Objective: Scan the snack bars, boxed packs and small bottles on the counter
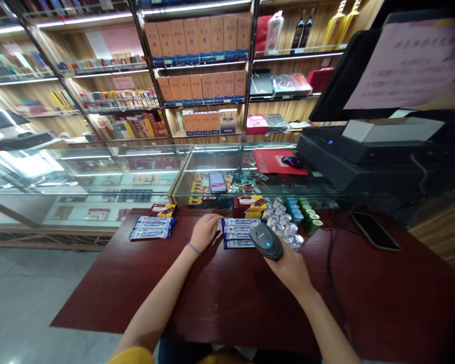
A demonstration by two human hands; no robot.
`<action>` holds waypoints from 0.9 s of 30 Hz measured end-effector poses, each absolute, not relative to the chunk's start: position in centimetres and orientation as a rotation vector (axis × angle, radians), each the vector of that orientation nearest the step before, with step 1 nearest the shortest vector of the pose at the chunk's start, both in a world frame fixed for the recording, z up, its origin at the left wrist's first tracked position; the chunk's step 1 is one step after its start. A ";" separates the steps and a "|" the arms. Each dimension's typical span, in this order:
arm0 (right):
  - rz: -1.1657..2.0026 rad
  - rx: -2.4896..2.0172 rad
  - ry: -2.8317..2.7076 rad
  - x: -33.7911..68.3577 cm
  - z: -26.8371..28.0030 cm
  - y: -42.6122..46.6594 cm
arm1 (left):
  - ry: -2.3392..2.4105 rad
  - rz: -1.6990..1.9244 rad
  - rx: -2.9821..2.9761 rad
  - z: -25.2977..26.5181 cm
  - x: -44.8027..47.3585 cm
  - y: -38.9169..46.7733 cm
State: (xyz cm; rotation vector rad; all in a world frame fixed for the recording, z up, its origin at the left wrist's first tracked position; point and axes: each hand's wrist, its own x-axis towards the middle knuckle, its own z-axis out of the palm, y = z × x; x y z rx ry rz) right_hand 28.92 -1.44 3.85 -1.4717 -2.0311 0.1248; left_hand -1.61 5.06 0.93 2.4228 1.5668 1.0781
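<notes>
My right hand point(293, 268) is wrapped round the handle of a dark grey barcode scanner point(266, 242) with a blue light on it. The scanner hangs over the right ends of a stack of blue-and-white wrapped snack bars point(237, 236). Just left of these bars, my left hand point(205, 232) rests low over the table with its fingers stretched toward the wrappers, apparently holding nothing. Similar blue-and-white bars point(151, 227) lie in a group farther left. Behind them sits a brown-and-yellow chocolate box point(163, 210), and more such boxes point(249, 205) are stacked behind the middle bars.
Silver-topped cans point(284, 220), blue cans point(294, 210) and green cans point(311, 217) stand at right. A black phone point(375, 231) and a cable point(329, 258) lie on the dark red table point(220, 308). Beyond are a glass counter point(182, 172), a mouse point(291, 161) and a monitor point(341, 76).
</notes>
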 end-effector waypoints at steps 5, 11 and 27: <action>0.094 -1.421 -2.094 26.3 4.0 -0.2 | 1.905 1.053 2.362 0.7 -12.0 2.6; 0.141 -1.288 -2.176 23.3 4.1 1.2 | 2.096 0.821 2.405 -0.2 -22.0 -1.4; 0.232 -1.166 -2.181 18.8 2.9 1.2 | 2.190 0.797 2.322 -2.0 -25.6 -5.1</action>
